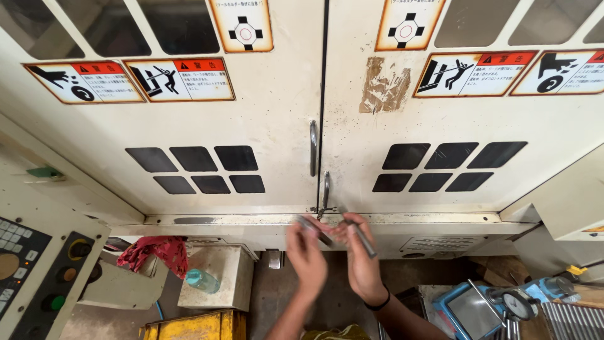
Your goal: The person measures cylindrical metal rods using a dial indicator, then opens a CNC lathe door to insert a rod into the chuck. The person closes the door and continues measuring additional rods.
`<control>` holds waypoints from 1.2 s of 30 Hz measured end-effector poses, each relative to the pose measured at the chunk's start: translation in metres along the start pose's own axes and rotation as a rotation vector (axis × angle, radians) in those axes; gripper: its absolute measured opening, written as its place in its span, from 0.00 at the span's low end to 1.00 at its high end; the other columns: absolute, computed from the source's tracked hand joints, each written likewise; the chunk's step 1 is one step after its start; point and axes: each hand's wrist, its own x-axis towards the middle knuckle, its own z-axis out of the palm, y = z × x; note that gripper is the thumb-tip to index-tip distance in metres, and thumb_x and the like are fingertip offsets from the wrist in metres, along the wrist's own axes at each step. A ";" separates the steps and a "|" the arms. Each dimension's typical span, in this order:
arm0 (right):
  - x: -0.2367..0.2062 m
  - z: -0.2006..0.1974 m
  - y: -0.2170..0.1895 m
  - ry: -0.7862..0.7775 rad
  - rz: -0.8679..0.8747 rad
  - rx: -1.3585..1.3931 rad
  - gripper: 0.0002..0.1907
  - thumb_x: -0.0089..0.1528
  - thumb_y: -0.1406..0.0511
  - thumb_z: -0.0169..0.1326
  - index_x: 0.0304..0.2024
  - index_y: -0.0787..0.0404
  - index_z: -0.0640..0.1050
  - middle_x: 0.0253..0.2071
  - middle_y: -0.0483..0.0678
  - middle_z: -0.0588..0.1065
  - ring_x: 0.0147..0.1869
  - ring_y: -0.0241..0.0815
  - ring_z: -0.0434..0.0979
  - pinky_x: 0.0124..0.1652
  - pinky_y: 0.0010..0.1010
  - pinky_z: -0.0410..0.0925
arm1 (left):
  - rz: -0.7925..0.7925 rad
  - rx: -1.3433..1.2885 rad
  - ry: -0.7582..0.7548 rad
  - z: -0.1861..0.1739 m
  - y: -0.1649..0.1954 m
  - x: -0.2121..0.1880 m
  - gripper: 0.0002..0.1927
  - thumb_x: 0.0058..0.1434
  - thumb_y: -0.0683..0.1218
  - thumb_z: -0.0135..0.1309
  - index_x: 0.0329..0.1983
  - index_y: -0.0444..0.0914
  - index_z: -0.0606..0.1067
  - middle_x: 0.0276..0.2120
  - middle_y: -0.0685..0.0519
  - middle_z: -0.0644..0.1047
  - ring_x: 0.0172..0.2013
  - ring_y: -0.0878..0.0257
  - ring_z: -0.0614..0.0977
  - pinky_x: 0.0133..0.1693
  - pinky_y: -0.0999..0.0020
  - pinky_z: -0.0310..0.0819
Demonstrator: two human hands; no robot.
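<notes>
Both my hands are raised in front of the closed double doors [270, 126] of a cream machine cabinet, just below its two metal door handles [313, 148]. My left hand [306, 255] grips a short grey metal rod [313, 228], blurred by motion. My right hand [362, 258], with a black band at the wrist, holds a second grey metal rod [363, 240] that points down to the right. The two hands are close together, the rods' upper ends near each other.
A control panel [31, 271] with knobs and keys stands at the left. Below lie a red rag [157, 250], a cream box [220, 274] with a teal bottle [202, 281], and a yellow crate [198, 326]. A dial gauge [517, 304] and blue instrument sit at the lower right.
</notes>
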 end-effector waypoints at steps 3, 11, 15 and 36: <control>0.008 -0.011 -0.005 0.000 -0.094 0.021 0.17 0.74 0.61 0.39 0.59 0.65 0.68 0.42 0.49 0.74 0.52 0.43 0.77 0.53 0.36 0.66 | -0.158 -0.138 0.116 0.004 -0.023 0.041 0.14 0.75 0.48 0.41 0.58 0.38 0.67 0.34 0.56 0.73 0.27 0.69 0.71 0.31 0.73 0.69; -0.010 -0.042 -0.015 0.100 -0.120 -0.050 0.16 0.74 0.62 0.39 0.58 0.66 0.70 0.41 0.49 0.73 0.49 0.44 0.76 0.54 0.38 0.68 | 0.003 0.131 0.002 0.028 -0.047 0.106 0.13 0.76 0.45 0.49 0.53 0.31 0.78 0.39 0.54 0.76 0.36 0.68 0.72 0.41 0.72 0.69; -0.027 -0.050 -0.017 0.198 -0.171 -0.093 0.15 0.74 0.63 0.40 0.57 0.66 0.71 0.40 0.49 0.72 0.48 0.43 0.75 0.53 0.38 0.68 | 0.271 0.262 -0.071 0.022 -0.050 0.122 0.15 0.76 0.44 0.47 0.57 0.28 0.76 0.46 0.45 0.75 0.44 0.59 0.75 0.49 0.65 0.69; -0.050 0.062 0.041 0.190 -0.142 -0.178 0.15 0.73 0.63 0.41 0.55 0.66 0.72 0.38 0.47 0.72 0.44 0.40 0.76 0.48 0.35 0.70 | -0.319 -0.012 -0.690 -0.097 -0.084 0.212 0.24 0.71 0.62 0.48 0.35 0.35 0.71 0.18 0.60 0.64 0.19 0.71 0.65 0.22 0.72 0.59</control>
